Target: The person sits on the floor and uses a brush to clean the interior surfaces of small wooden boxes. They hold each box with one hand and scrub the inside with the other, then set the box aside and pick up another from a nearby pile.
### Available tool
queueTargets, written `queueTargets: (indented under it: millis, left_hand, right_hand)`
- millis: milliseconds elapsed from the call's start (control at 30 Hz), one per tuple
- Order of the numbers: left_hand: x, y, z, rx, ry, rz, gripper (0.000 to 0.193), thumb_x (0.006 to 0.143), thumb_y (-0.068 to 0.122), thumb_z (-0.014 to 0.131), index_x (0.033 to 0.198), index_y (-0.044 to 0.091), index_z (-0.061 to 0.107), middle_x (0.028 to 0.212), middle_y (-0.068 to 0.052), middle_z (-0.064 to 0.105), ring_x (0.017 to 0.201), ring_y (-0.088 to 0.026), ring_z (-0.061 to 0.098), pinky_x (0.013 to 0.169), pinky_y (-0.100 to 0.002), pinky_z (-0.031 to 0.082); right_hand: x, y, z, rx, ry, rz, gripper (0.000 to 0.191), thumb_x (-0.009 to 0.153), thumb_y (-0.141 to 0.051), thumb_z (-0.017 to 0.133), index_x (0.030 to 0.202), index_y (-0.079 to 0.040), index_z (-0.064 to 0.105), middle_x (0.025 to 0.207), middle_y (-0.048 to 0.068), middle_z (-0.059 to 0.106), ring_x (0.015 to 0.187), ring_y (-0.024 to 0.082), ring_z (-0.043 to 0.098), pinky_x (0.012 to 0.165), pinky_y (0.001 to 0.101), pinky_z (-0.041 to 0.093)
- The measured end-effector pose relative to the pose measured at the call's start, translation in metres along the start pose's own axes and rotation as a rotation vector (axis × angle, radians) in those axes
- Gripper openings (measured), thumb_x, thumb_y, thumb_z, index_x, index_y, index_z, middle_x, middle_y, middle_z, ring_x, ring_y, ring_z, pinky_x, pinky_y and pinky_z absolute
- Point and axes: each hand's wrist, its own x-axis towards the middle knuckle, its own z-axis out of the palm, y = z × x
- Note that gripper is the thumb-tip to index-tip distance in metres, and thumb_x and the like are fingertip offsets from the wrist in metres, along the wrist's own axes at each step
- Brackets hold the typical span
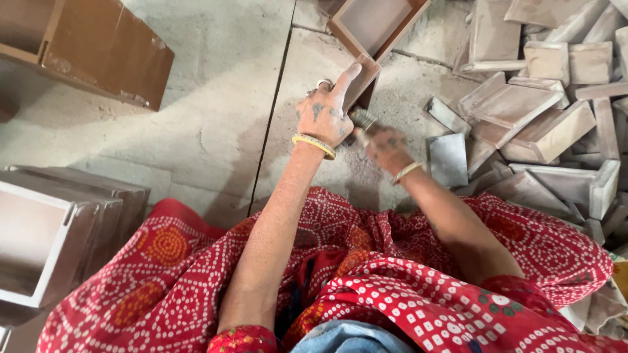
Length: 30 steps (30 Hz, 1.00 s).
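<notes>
- The left hand (322, 114) rested on the near corner of a brown clay tray (373, 29), forefinger stretched flat along the rim, the other fingers bent over the tray's edge in a steadying grasp.
- The tray stood on the dusty concrete floor (216, 111), directly ahead of the person's knees; its far end ran out of the top of the view.
- The right hand (386, 147) lay just right of and below the tray's near corner, fingers clenched round a small grey tool (362, 119) whose tip met that corner. What kind of tool it was could not be told.
- Each wrist carried a yellow bangle (314, 144).
- A heap of unfired clay pieces (543, 124) lay well to the right of the tray.
- One flat grey slab (449, 159) lay between the tray and the heap, close to the right hand.
- Grey box moulds (59, 229) stood well to the left of the tray, nearer the person.
- A red dotted garment (405, 287) covered the lap below the tray.
</notes>
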Motion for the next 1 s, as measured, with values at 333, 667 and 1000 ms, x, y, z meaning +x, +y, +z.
queueTargets:
  millis: [333, 667, 1000]
  left_hand:
    - [0.004, -0.001, -0.003, -0.023, 0.023, 0.022, 0.087, 0.074, 0.006, 0.071, 0.148, 0.041, 0.041, 0.108, -0.014, 0.068, 0.095, -0.038, 0.07, 0.079, -0.055, 0.051]
    - [-0.052, -0.042, 0.046, -0.474, 0.3, 0.04, 0.109, 0.065, 0.044, 0.09, 0.148, 0.001, 0.033, 0.131, -0.031, 0.06, 0.117, -0.041, 0.062, 0.096, -0.049, 0.054]
    - [-0.037, -0.076, 0.036, 0.113, 0.071, -0.118, 0.097, 0.085, 0.072, 0.069, 0.139, -0.006, 0.049, 0.125, -0.033, 0.064, 0.108, -0.048, 0.066, 0.09, -0.052, 0.054]
  right_hand:
    - [-0.018, -0.031, 0.011, 0.02, 0.353, -0.217, 0.029, 0.094, -0.02, 0.069, 0.122, -0.015, 0.065, 0.121, 0.01, 0.069, 0.109, 0.028, 0.068, 0.084, 0.045, 0.058]
    - [0.019, -0.026, -0.012, -0.027, -0.069, 0.103, 0.023, 0.095, -0.024, 0.062, 0.111, -0.011, 0.069, 0.108, 0.011, 0.071, 0.096, 0.026, 0.069, 0.074, 0.045, 0.058]
    - [0.012, -0.092, -0.054, 0.692, -0.014, -0.026, 0.028, 0.105, -0.021, 0.052, 0.123, -0.002, 0.063, 0.091, 0.023, 0.068, 0.08, 0.038, 0.067, 0.07, 0.048, 0.056]
